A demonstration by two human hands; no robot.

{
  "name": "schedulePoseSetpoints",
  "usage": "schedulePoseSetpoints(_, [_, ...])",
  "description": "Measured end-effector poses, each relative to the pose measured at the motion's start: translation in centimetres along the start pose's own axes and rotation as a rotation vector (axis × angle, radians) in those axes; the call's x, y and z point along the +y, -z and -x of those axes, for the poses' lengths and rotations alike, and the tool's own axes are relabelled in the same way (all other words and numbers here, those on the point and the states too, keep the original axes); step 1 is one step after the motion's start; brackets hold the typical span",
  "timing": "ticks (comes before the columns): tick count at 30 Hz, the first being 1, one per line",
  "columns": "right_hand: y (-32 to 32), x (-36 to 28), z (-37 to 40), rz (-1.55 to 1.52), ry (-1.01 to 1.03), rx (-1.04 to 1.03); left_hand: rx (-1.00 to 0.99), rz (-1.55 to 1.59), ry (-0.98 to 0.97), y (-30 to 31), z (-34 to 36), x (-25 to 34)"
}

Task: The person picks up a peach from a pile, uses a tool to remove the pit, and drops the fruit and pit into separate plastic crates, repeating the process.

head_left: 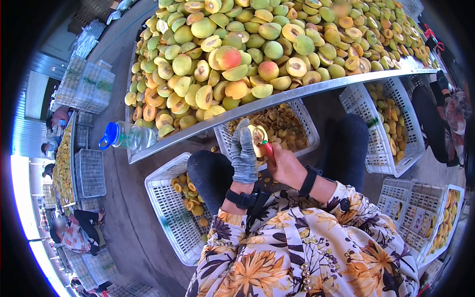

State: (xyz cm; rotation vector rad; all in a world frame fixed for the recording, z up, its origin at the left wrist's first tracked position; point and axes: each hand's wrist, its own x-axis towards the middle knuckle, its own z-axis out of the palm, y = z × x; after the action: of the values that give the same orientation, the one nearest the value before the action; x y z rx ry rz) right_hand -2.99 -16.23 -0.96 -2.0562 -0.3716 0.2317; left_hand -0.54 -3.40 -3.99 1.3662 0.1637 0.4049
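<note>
My left hand (242, 157), in a grey knit glove, is closed on a yellow peach half (257, 133), its cut face towards my right hand. My right hand (289, 169) is bare and wrapped round the red handle of a small pitting tool (268, 150). The tool's tip meets the middle of the cut face; its exact shape is hidden there. Both hands are above a white crate (312, 141) of brown and yellow scraps, between my knees. Just ahead, a metal-edged table (208, 124) bears a large heap of halved peaches (198, 74).
A clear bottle with a blue cap (129, 136) lies at the table's left corner. White crates with fruit stand at my left (173, 222) and right (386, 123), with another crate (420, 213) farther right. Other people sit at the far left and right.
</note>
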Motion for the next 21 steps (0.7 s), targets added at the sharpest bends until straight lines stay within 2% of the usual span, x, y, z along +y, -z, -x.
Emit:
schedulePoseSetpoints(1, [-0.1, -0.3, 0.1, -0.01, -0.001, -0.007, -0.002, 0.001, 0.003, 0.0, 0.0, 0.1])
schedulePoseSetpoints(3, [-0.2, -0.4, 0.4, -0.017, 0.0, -0.017, -0.036, 0.089, 0.133, 0.1, 0.0, 0.4])
schedulePoseSetpoints(5, [-0.3, -0.2, 0.5, -0.032, 0.039, -0.071, -0.043, 0.155, 0.152, 0.8, -0.5, 0.4])
schedulePoseSetpoints(8, [-1.0, 0.7, 0.7, 0.033, -0.005, -0.187, -0.212, 0.25, 0.435, 2.1, -1.2, 1.2])
schedulePoseSetpoints(9, [-1.0, 0.6, 0.8, 0.032, -0.008, -0.188, -0.211, 0.249, 0.439, 2.6, -1.5, 1.6])
schedulePoseSetpoints(11, [-1.1, 0.4, 1.1, 0.025, -0.032, -0.216, -0.458, 0.164, 0.584, 3.4, -2.3, 2.3])
schedulePoseSetpoints(12, [-1.2, 0.5, 1.1, 0.023, -0.03, -0.218, -0.472, 0.081, 0.585, 3.6, -2.6, 2.1])
schedulePoseSetpoints(15, [-1.4, 1.0, 0.6, 0.046, -0.049, -0.212, -0.388, 0.147, 0.611, 3.6, -2.7, 1.4])
schedulePoseSetpoints(16, [-1.3, 1.2, 0.2, -0.01, -0.042, -0.182, -0.382, 0.186, 0.495, 3.6, -2.8, 1.1])
schedulePoseSetpoints(17, [-1.2, 1.3, -0.2, -0.064, -0.036, -0.153, -0.381, 0.185, 0.497, 3.8, -2.7, 0.9])
schedulePoseSetpoints(19, [-0.8, 0.8, -0.5, -0.092, -0.106, -0.186, -0.326, 0.534, 0.647, 3.6, -2.5, 2.0])
schedulePoseSetpoints(21, [-0.8, 0.8, -0.7, -0.087, -0.018, -0.174, -0.302, 0.525, 0.605, 4.1, -2.6, 0.5])
